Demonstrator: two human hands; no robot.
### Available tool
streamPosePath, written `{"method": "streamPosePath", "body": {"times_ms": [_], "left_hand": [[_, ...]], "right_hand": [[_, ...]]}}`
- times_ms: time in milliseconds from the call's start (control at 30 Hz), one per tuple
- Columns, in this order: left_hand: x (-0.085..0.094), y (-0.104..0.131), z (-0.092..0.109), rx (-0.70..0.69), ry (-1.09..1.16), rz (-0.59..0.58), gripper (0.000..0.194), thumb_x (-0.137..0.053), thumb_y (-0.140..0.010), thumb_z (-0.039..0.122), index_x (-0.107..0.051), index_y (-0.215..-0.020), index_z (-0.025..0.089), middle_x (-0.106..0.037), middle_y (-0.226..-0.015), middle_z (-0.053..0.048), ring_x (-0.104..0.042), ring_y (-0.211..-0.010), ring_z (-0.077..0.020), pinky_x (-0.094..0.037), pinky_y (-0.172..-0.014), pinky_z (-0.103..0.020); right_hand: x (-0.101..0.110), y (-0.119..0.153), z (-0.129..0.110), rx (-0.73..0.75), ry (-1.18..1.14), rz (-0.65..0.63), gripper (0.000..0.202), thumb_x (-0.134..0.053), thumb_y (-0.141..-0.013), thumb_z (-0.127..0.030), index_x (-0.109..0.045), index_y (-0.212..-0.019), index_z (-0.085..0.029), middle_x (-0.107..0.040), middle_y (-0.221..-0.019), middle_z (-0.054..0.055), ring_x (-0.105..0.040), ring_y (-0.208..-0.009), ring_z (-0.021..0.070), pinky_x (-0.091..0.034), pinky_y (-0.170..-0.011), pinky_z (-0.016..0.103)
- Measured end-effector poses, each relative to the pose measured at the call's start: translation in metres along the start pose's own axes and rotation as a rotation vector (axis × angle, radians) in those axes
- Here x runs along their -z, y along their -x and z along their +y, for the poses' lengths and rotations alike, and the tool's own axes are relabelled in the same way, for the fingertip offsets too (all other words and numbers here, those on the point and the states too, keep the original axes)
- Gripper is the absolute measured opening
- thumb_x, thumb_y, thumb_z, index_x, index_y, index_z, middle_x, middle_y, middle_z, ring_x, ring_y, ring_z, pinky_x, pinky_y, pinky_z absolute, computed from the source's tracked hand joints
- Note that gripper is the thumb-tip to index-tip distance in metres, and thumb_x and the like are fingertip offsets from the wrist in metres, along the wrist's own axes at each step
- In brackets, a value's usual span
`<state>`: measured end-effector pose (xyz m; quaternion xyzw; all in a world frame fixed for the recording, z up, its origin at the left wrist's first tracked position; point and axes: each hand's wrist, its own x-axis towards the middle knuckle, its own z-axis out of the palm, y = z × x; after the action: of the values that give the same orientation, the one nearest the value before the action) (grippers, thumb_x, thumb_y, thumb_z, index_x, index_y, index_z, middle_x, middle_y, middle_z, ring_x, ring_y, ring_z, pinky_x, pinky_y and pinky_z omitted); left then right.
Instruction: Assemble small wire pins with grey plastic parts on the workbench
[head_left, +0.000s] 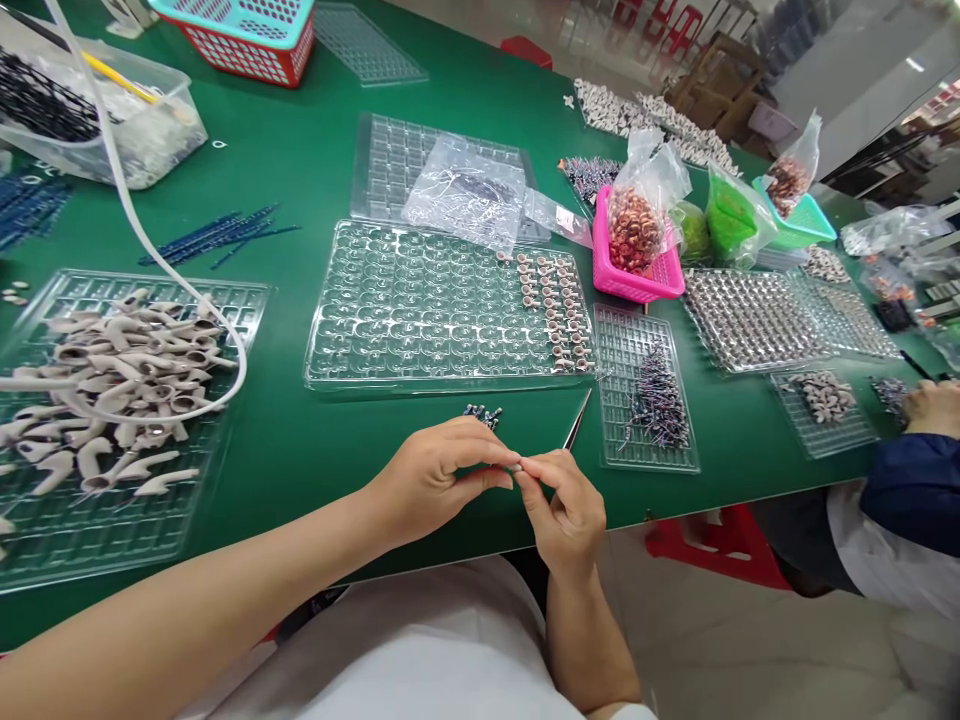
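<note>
While the fingertips of the left hand (450, 472) and right hand (568, 508) met above the near edge of the green desk (300, 440), both were closed in a pinch around a small pale piece (517, 466), mostly hidden by the fingers. Just beyond the left hand lay a few small blue-and-white parts (484, 414), and tweezers (577, 420) lay beyond the right hand. Farther in was a large clear tray (427, 310), small pale fittings (556, 312) filling cells at its right end. To its right, a smaller tray (613, 400) held dark purplish wired parts (660, 400), with a pink basket (637, 283) beyond. At left, grey-beige curved pieces (127, 360) were heaped on another tray (150, 530), crossed by a white cable (124, 190). At the right edge, another person's hand (932, 408) rested by the desk.
</note>
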<state>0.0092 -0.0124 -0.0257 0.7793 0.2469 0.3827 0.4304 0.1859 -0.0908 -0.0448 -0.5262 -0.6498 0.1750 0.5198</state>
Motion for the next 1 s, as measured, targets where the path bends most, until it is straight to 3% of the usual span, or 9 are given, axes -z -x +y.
{"method": "streamPosePath", "body": {"times_ms": [100,267,333,500,667,833,1000], "left_hand": [[-0.001,0.002,0.002,0.055,-0.003,-0.008,0.016,-0.07,-0.088,0.016,-0.074,-0.103,0.02,-0.075,-0.087,-0.004,-0.069,-0.082,-0.0165,-0.057,-0.076,-0.028],[-0.001,0.003,0.006,0.154,-0.09,-0.007,0.032,-0.076,-0.083,0.024,-0.069,-0.114,0.018,-0.076,-0.099,-0.005,-0.071,-0.089,-0.0183,-0.056,-0.082,-0.03],[0.0,0.002,0.007,0.172,-0.14,-0.004,0.027,-0.075,-0.083,0.025,-0.07,-0.109,0.018,-0.076,-0.099,-0.005,-0.07,-0.089,-0.0186,-0.056,-0.081,-0.029],[0.003,0.0,0.008,0.112,-0.207,-0.003,0.011,-0.067,-0.089,0.02,-0.071,-0.099,0.018,-0.074,-0.086,-0.002,-0.067,-0.079,-0.0165,-0.052,-0.072,-0.027],[0.003,-0.001,0.006,0.028,-0.257,0.002,0.012,-0.059,-0.092,0.017,-0.07,-0.095,0.018,-0.073,-0.08,-0.003,-0.064,-0.075,-0.0165,-0.05,-0.069,-0.027],[0.002,-0.003,0.008,0.044,-0.37,-0.03,0.013,-0.055,-0.09,0.017,-0.067,-0.085,0.016,-0.071,-0.078,-0.006,-0.062,-0.074,-0.0189,-0.049,-0.067,-0.03],[0.028,-0.007,0.026,0.107,-0.536,-0.034,0.009,-0.059,-0.087,0.019,-0.067,-0.082,0.018,-0.072,-0.078,-0.006,-0.063,-0.075,-0.0203,-0.049,-0.068,-0.032]], "right_hand": [[0.0,0.001,-0.001,-0.031,0.014,0.002,0.02,-0.063,-0.088,-0.01,-0.066,-0.102,-0.023,-0.071,-0.086,0.003,-0.067,-0.077,0.0163,-0.053,-0.072,0.034],[-0.001,0.003,-0.001,-0.183,0.037,0.068,0.006,-0.058,-0.091,-0.017,-0.062,-0.09,-0.022,-0.065,-0.081,0.001,-0.062,-0.074,0.0147,-0.05,-0.067,0.03],[-0.001,0.003,-0.001,-0.219,0.041,0.098,0.007,-0.058,-0.092,-0.018,-0.061,-0.087,-0.021,-0.063,-0.079,0.0,-0.06,-0.072,0.0139,-0.048,-0.066,0.028],[-0.001,0.003,0.0,-0.249,0.102,0.098,0.009,-0.057,-0.092,-0.022,-0.06,-0.084,-0.021,-0.061,-0.076,0.0,-0.058,-0.069,0.0133,-0.047,-0.063,0.026],[-0.001,0.0,-0.001,-0.215,0.169,0.075,0.01,-0.057,-0.092,-0.022,-0.061,-0.083,-0.02,-0.062,-0.075,0.0,-0.059,-0.068,0.0129,-0.048,-0.063,0.025],[0.0,0.0,-0.002,-0.154,0.202,0.046,0.012,-0.057,-0.092,-0.026,-0.063,-0.083,-0.02,-0.065,-0.075,0.0,-0.061,-0.066,0.0135,-0.05,-0.064,0.025],[0.005,0.001,0.006,-0.165,0.241,0.028,0.021,-0.057,-0.092,-0.04,-0.069,-0.088,-0.023,-0.073,-0.085,0.003,-0.07,-0.075,0.0191,-0.054,-0.072,0.028]]}}
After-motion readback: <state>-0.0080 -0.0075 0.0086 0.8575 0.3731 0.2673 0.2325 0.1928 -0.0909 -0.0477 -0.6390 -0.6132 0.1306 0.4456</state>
